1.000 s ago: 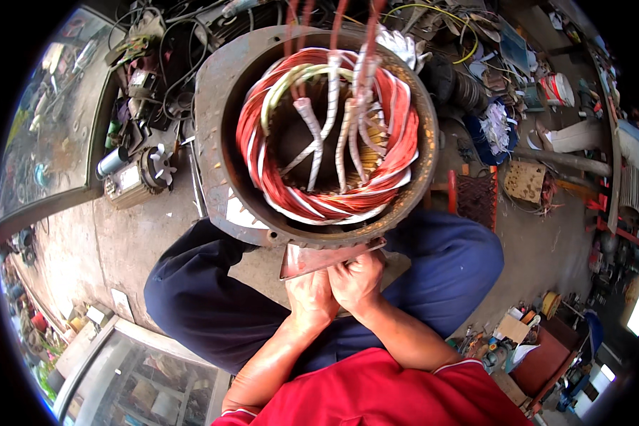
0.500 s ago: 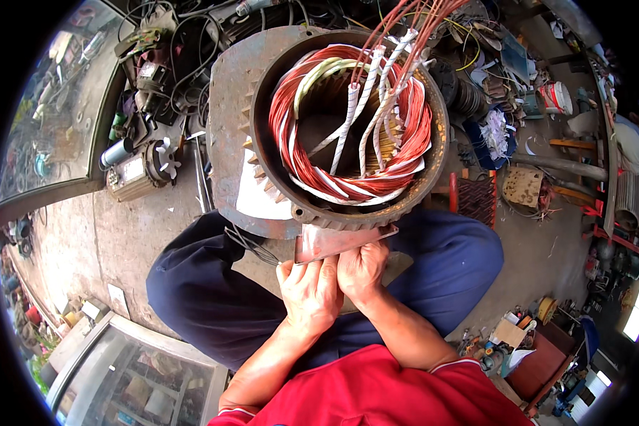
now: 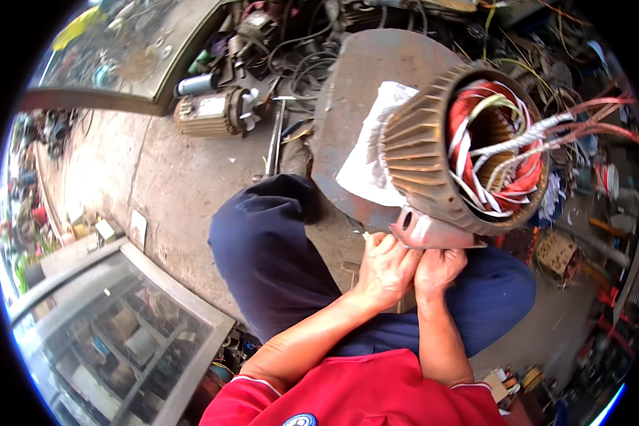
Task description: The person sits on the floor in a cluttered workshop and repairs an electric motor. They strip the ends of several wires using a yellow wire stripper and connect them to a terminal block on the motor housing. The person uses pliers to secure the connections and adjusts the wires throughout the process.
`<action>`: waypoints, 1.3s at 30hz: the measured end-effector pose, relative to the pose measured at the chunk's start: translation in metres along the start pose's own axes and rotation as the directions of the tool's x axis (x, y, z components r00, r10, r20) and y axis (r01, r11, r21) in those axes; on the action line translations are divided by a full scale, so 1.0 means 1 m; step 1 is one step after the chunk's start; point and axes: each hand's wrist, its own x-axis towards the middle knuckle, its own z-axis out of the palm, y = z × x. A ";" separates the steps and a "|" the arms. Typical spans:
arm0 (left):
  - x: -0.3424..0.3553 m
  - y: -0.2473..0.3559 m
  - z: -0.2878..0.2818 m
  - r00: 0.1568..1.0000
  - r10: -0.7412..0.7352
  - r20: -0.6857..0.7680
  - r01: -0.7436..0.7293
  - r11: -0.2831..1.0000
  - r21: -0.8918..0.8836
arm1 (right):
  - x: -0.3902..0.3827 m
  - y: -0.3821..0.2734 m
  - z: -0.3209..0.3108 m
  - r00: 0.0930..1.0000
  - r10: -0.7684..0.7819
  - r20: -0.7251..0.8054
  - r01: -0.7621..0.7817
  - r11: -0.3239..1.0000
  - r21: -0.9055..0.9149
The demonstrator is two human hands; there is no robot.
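Observation:
A ribbed motor stator housing (image 3: 422, 138) stands on a round metal stand, its open end showing red and white wrapped copper windings (image 3: 508, 192). White-sleeved leads (image 3: 525, 138) come out of the bore and run off as bare reddish wires. A flat metal bracket (image 3: 433, 233) sticks out from the housing's near side. Close below its edge, my left hand (image 3: 387, 270) is closed, with the fingers curled in. Beside it, touching it, my right hand (image 3: 437, 273) is closed too, fingertips hidden under the bracket edge. What the fingers hold is hidden.
The round stand (image 3: 362, 78) carries a white cloth or paper (image 3: 380, 135) beside the housing. A smaller motor with a fan (image 3: 209, 113) lies on the floor to the left. Glass-fronted cabinet (image 3: 121, 341) stands at lower left. Cables and scrap crowd the far side.
The view has swung, so the housing, stand and hands now appear farther right, with more of the housing's ribbed side showing. My hands stay together at the bracket.

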 end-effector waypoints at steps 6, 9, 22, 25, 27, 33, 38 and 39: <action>0.003 0.003 -0.004 0.997 -0.007 -0.083 0.003 0.999 -0.047 | 0.003 -0.006 0.006 0.999 -0.019 -0.034 0.021 0.998 0.052; 0.007 0.007 -0.006 0.996 -0.015 -0.085 0.007 0.996 -0.086 | 0.008 -0.013 0.006 0.998 -0.026 -0.052 0.029 0.998 0.053; 0.011 0.001 -0.003 0.994 0.066 -0.084 -0.063 0.998 0.029 | 0.009 -0.014 0.011 0.991 -0.105 -0.080 0.111 0.991 0.077; 0.012 0.003 -0.001 0.995 0.062 -0.074 -0.061 0.998 0.012 | 0.011 -0.014 0.008 0.987 -0.128 -0.095 0.137 0.987 0.088; 0.011 0.004 0.000 0.997 0.047 -0.061 -0.046 0.999 0.022 | 0.012 -0.011 0.005 0.988 -0.136 -0.070 0.141 0.987 0.078; 0.009 0.005 0.004 0.999 0.035 0.024 -0.034 0.999 -0.027 | 0.008 0.002 -0.004 0.979 -0.201 0.027 0.201 0.979 0.020; 0.012 0.002 0.009 0.999 0.052 -0.008 -0.053 0.995 -0.088 | 0.009 -0.004 -0.012 0.965 -0.222 0.138 0.221 0.975 0.024; 0.012 0.001 0.010 0.998 0.061 -0.020 -0.062 0.994 -0.085 | 0.010 -0.005 -0.013 0.961 -0.227 0.158 0.227 0.974 0.021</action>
